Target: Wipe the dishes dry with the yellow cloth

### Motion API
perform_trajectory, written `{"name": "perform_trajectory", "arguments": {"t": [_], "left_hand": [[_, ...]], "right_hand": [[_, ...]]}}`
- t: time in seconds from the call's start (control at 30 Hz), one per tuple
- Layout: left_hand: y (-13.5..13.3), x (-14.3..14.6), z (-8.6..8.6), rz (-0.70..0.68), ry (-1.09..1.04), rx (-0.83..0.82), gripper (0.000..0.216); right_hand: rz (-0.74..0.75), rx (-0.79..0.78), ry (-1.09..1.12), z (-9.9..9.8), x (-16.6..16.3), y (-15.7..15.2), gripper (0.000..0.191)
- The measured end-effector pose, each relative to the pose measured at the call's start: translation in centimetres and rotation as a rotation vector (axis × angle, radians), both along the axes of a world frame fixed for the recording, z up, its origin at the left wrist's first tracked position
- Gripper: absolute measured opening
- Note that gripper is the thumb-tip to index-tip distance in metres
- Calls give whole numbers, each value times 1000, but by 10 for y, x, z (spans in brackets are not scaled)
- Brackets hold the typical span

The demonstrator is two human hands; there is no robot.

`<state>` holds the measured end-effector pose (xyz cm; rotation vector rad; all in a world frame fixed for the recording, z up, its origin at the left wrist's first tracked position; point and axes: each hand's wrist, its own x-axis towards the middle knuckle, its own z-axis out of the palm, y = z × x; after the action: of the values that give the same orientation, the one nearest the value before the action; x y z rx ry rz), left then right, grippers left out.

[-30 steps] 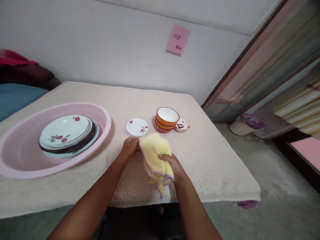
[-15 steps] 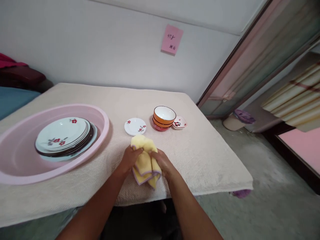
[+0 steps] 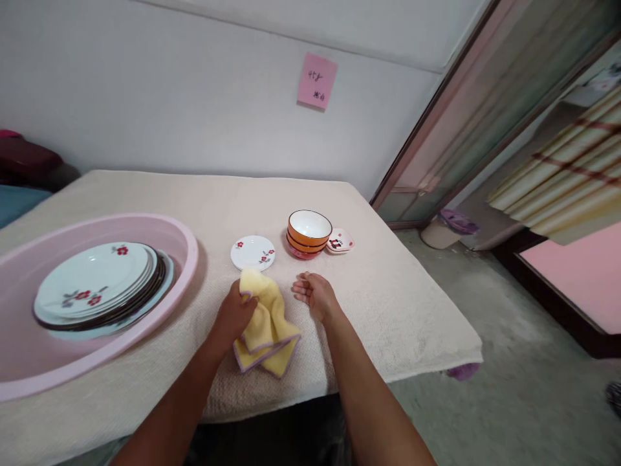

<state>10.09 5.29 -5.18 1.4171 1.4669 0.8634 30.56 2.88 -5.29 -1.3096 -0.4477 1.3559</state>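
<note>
"Talk me through the hands."

"From my end of the head camera, the left hand (image 3: 236,315) is gripping the purple-edged yellow cloth (image 3: 269,320), bunched near its upper edge, with loose folds hanging toward the near side of the table (image 3: 388,304). The right hand (image 3: 316,296) is off the cloth, fingers loosely curled, with nothing in it that I can make out."

"Is anything wrapped inside?"

"I can't tell; the folds hide it. I'd treat it as if something breakable could be in there and firm up the left grip before turning anything."

"What sits close by?"

"Just beyond the cloth is the small flowered plate (image 3: 252,251). Whether they touch, I can't say, so I'd work nearer the table edge and gather those trailing corners. The orange bowls (image 3: 309,233) are stacked past the right hand, with the cartoon-printed dish (image 3: 340,241) beside them."

"And the left?"

"The pink basin (image 3: 190,262), with large plates (image 3: 94,275) piled inside. I'd mind that left elbow around its rim."
</note>
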Motion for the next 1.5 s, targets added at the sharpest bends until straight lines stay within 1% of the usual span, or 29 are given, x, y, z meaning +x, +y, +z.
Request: {"name": "perform_trajectory", "arguments": {"t": [0.1,0.2,0.27,0.3,0.37,0.4,0.47,0.6,0.7,0.77,0.83,0.93,1.07,1.17,1.23,1.3,1.37,1.43,1.5], "left_hand": [[-2,4,5,17,-88,-40,32],[-4,6,6,37,-224,-22,31],[-5,7,5,65,-324,-19,33],[-5,6,5,74,-370,-34,35],[-6,6,5,73,-462,-83,37],[-7,6,6,65,-504,-114,39],[-8,5,11,43,-575,-185,39],[-10,4,18,45,-643,-267,35],[-8,0,16,53,-585,-287,32],[-7,-3,13,22,-501,-299,31],[-5,-6,10,-25,-420,-285,31],[-2,-8,7,-85,-225,-236,27],[1,-9,5,-142,140,-112,23],[4,-9,4,-140,288,-40,26],[5,-7,3,-144,310,-30,28],[5,-5,2,-147,305,-12,30],[3,-4,4,-131,307,53,35],[-1,-5,8,-80,330,203,45],[-6,-4,17,-21,329,383,53]], "right_hand": [[32,8,7,1,-5,2,21],[108,23,20,9,-20,-3,25],[201,63,44,16,-34,-10,29],[272,102,65,19,-41,-14,31],[388,183,94,23,-52,-22,32],[423,209,94,23,-56,-24,32],[418,211,56,21,-59,-25,30],[339,114,-65,10,-55,-19,23],[373,56,-105,5,-49,-17,19],[414,43,-109,4,-45,-17,19],[371,41,-99,6,-39,-17,19],[164,45,-73,9,-22,-13,22],[-103,63,-82,11,13,1,20],[-242,62,-99,9,36,11,19],[-282,40,-120,7,48,17,22],[-309,8,-160,6,56,25,30],[-325,-15,-214,7,61,33,39],[-322,-20,-264,8,63,42,43],[-303,-12,-293,10,63,48,44]]}}
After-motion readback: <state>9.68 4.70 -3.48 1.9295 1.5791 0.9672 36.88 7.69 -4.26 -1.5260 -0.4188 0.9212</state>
